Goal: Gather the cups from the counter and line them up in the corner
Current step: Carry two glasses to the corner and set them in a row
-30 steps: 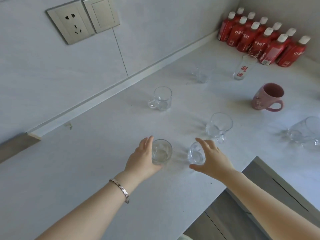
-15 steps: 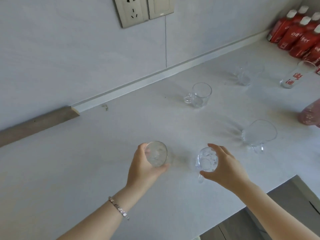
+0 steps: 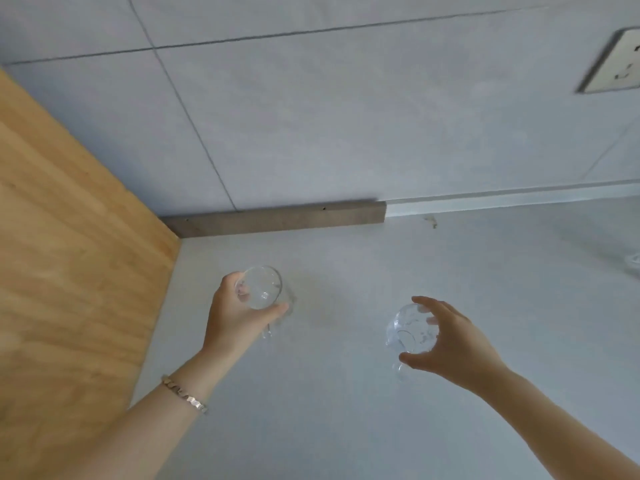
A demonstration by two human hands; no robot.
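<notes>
My left hand (image 3: 235, 318) grips a clear glass cup (image 3: 259, 287) held above the pale counter (image 3: 346, 410), close to the wooden side panel. My right hand (image 3: 453, 344) holds a second clear glass cup (image 3: 410, 329) with a small handle hanging below it, lifted over the counter's middle. Both cups are tilted so I look into their mouths. The corner (image 3: 180, 237) where panel, dark backsplash strip and counter meet lies just beyond the left cup. The other cups are out of view, except a faint glass edge (image 3: 635, 270) at the far right.
A tall wooden panel (image 3: 69, 254) walls off the left side. A grey tiled wall (image 3: 346, 116) rises behind, with a dark strip (image 3: 277, 220) at its foot and a socket plate (image 3: 616, 64) at the upper right.
Both hands have lifted their glass cups off the counter and carried them left toward the corner. The view swung left, so the wooden panel appeared and the other cups and bottles left the frame.
</notes>
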